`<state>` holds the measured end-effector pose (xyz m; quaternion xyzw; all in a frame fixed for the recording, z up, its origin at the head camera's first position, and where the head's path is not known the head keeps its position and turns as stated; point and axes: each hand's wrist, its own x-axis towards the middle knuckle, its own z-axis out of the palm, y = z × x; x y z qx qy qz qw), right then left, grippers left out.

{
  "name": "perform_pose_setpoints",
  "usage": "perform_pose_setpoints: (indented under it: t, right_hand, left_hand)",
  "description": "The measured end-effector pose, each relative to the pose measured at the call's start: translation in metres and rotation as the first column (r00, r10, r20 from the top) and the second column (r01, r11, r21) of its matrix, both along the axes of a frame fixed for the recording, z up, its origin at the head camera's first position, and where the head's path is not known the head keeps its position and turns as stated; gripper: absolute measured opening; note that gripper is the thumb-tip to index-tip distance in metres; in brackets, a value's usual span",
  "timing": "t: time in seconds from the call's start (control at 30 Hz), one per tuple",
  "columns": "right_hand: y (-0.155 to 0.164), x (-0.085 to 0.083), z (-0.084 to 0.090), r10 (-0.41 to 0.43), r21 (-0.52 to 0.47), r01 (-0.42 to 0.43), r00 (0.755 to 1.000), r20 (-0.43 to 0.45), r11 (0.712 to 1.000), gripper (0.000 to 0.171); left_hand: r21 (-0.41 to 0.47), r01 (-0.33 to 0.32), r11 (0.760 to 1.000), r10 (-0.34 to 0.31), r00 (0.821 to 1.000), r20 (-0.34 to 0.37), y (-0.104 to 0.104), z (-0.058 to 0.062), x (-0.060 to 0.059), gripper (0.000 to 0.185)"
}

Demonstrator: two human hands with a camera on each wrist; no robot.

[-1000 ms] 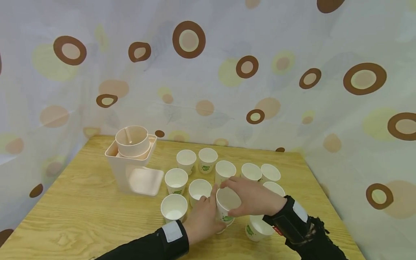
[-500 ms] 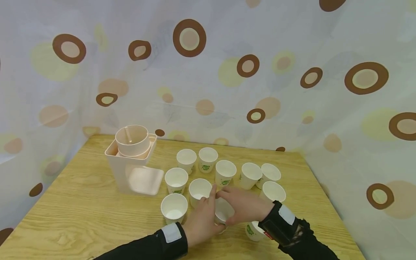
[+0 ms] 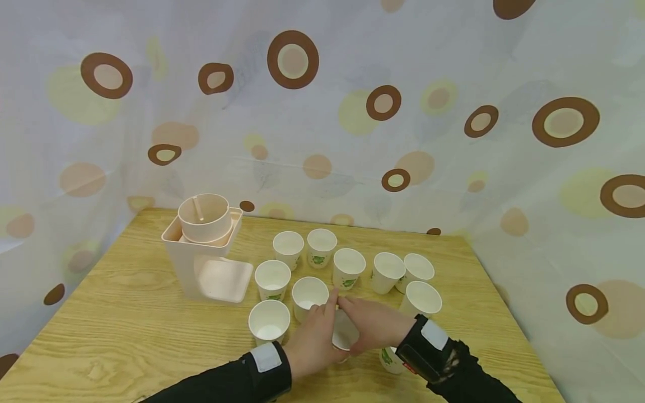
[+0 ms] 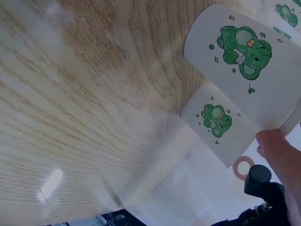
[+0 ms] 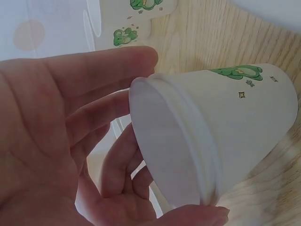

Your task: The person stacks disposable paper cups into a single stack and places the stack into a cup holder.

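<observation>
Right now a white paper cup point(image 3: 345, 334) with a green cartoon print sits between both hands at the near middle of the wooden surface point(image 3: 126, 330). In the right wrist view this cup point(image 5: 207, 141) is tilted, its open mouth turned toward the palm. The right hand point(image 3: 374, 324) curls its fingers point(image 5: 94, 75) round the rim, thumb below and fingers above, so it is clamped on the cup. The left hand point(image 3: 313, 336) closes on the cup's left side, its thumb meeting the right hand's fingertips above the rim.

Just left of the hands stand two upright cups, one nearer point(image 3: 269, 321) and one farther point(image 3: 309, 293). Another cup point(image 3: 391, 358) lies partly hidden under the right wrist. Farther off, more upright cups stand in a loose cluster, the nearest of them on the right point(image 3: 421, 299). At the far left of the surface stands a beige cup dispenser point(image 3: 205, 246) with a flat base tray. A curtain point(image 3: 453, 84) with brown and yellow circles hangs behind and around the surface.
</observation>
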<state>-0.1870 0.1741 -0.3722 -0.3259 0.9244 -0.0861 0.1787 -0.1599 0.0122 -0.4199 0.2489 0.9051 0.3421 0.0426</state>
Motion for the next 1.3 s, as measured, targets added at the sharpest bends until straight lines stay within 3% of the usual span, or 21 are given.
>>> perform_pose_setpoints:
  t: [0.47,0.73,1.0,1.17,1.3]
  right_hand:
    - [-0.001,0.002,0.000,-0.011,0.012,0.011,1.000,-0.018,1.000,0.094]
    - [0.010,0.003,0.002,-0.022,0.043,0.025,0.997,-0.068,0.999,0.079]
    - [0.053,0.005,-0.002,-0.148,0.105,0.160,0.983,-0.109,0.982,0.071]
    - [0.068,0.011,0.001,-0.259,0.118,0.263,0.964,-0.053,0.957,0.069]
    - [0.070,0.015,0.003,-0.295,0.119,0.295,0.955,-0.014,0.948,0.070]
  left_hand:
    - [-0.041,-0.008,0.999,0.007,1.000,-0.030,0.002,0.000,0.000,0.106]
    - [-0.124,-0.025,0.992,0.021,0.999,-0.034,0.005,0.004,0.002,0.098]
    - [-0.183,-0.030,0.983,0.033,0.999,0.011,0.009,0.008,0.002,0.095]
    - [-0.187,-0.028,0.982,0.034,0.999,0.031,0.010,0.008,0.001,0.094]
    - [-0.176,-0.030,0.984,0.041,0.997,0.058,0.012,0.008,0.001,0.093]
